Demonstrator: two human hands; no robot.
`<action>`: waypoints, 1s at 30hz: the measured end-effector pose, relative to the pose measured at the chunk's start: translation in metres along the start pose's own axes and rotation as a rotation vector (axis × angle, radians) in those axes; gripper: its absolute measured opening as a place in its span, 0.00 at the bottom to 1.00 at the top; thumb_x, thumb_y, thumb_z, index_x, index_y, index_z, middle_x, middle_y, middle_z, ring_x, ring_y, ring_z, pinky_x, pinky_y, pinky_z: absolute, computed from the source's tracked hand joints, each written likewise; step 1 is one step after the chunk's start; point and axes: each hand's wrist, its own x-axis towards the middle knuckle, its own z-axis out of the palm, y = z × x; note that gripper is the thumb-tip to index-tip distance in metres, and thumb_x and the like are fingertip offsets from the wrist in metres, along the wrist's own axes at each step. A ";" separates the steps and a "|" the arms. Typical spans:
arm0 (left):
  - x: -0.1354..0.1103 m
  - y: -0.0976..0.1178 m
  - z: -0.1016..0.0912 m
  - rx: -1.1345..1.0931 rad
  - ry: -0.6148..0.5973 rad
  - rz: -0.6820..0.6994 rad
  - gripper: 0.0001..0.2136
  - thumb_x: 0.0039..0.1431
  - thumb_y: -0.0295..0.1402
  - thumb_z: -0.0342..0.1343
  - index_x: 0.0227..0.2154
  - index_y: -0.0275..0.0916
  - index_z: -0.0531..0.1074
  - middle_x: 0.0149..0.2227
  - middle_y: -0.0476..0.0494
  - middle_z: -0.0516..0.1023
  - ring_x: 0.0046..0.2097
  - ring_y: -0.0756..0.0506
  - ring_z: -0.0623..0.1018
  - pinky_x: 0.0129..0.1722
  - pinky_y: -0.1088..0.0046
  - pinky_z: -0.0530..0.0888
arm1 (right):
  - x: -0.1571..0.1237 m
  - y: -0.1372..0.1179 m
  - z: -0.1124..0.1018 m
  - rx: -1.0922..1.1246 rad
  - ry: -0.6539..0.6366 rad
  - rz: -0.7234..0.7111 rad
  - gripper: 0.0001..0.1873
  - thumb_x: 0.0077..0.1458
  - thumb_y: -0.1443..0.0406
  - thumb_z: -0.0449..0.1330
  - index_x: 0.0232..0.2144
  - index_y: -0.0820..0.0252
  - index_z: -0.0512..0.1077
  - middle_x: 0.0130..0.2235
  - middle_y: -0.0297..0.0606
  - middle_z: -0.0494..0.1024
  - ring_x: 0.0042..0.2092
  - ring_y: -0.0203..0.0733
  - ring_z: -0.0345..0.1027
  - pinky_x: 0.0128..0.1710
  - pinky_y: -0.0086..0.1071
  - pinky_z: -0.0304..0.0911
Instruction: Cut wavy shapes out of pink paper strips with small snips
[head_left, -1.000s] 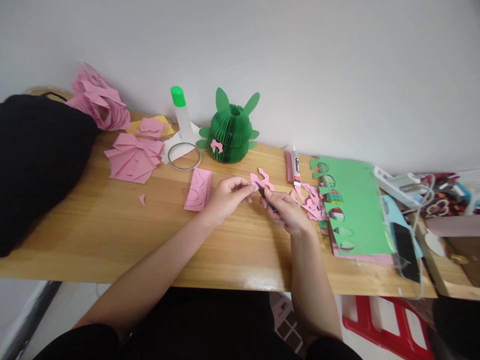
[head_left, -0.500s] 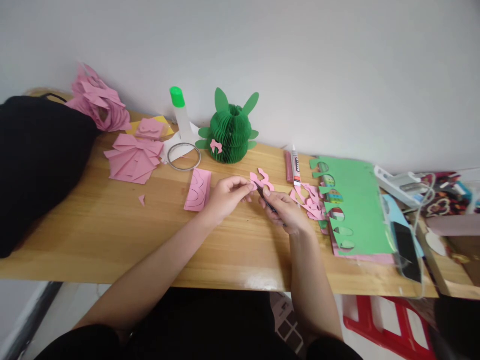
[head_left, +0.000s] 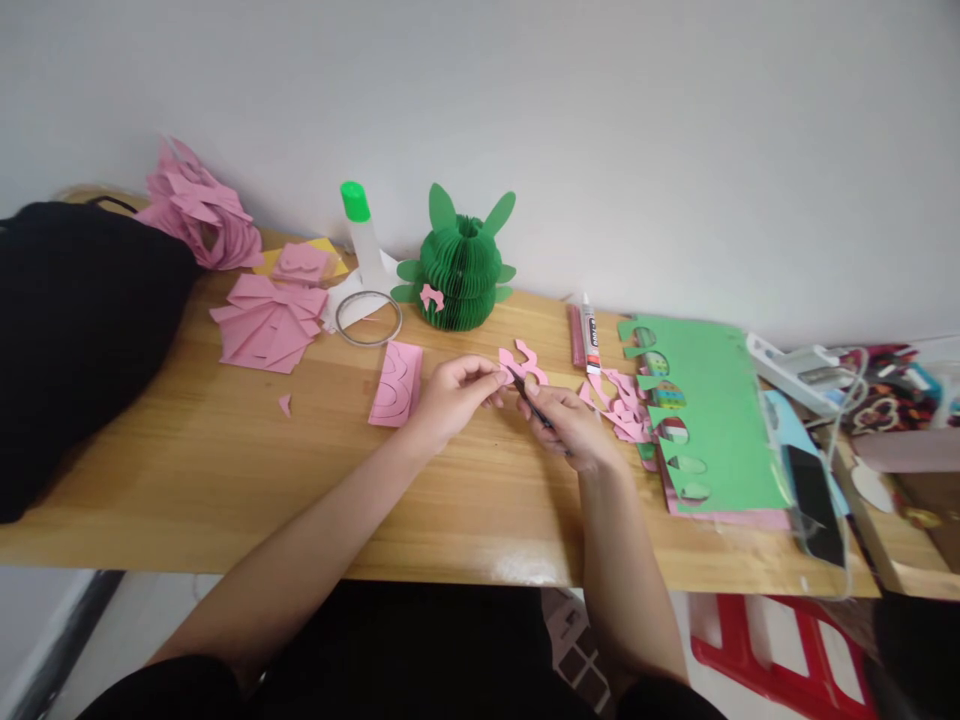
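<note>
My left hand [head_left: 459, 395] is closed in a pinch, its fingertips at the edge of a wavy pink paper cutout [head_left: 527, 357]. Dark scissors [head_left: 535, 407] are gripped in my right hand [head_left: 568, 425], their tip at the same paper, close to my left fingertips. Left of my hands lies a pink paper rectangle [head_left: 396, 384] with curved lines drawn on it. Pink paper scraps [head_left: 628, 408] are heaped right of my right hand. Behind my hands stands a green honeycomb paper figure [head_left: 461, 270] with leaf-shaped pieces and a small pink bow on it.
Along the wall are a green-capped bottle [head_left: 361, 225], a tape ring [head_left: 341, 325] and a glue tube [head_left: 591, 340]. Folded pink papers [head_left: 266, 325] and a black bag [head_left: 82, 330] occupy the left. Green card [head_left: 724, 420] and a phone [head_left: 812, 505] lie right.
The whole view has shifted slightly. Both hands stay together at the pink paper, with little visible movement of the scissors.
</note>
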 end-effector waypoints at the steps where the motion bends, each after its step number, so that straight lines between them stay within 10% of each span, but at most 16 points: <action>1: 0.000 0.000 0.000 -0.001 -0.002 0.000 0.04 0.52 0.31 0.60 0.25 0.37 0.75 0.22 0.50 0.75 0.28 0.50 0.73 0.31 0.72 0.69 | 0.000 0.000 0.000 0.000 0.000 0.002 0.28 0.46 0.40 0.63 0.21 0.58 0.66 0.10 0.20 0.53 0.13 0.26 0.36 0.11 0.25 0.31; 30: -0.002 0.001 0.000 0.050 -0.020 -0.006 0.06 0.51 0.34 0.62 0.24 0.37 0.75 0.23 0.49 0.75 0.28 0.49 0.72 0.32 0.71 0.68 | 0.001 0.001 0.000 0.014 -0.008 -0.001 0.28 0.47 0.40 0.63 0.21 0.58 0.65 0.10 0.21 0.54 0.13 0.26 0.36 0.11 0.24 0.31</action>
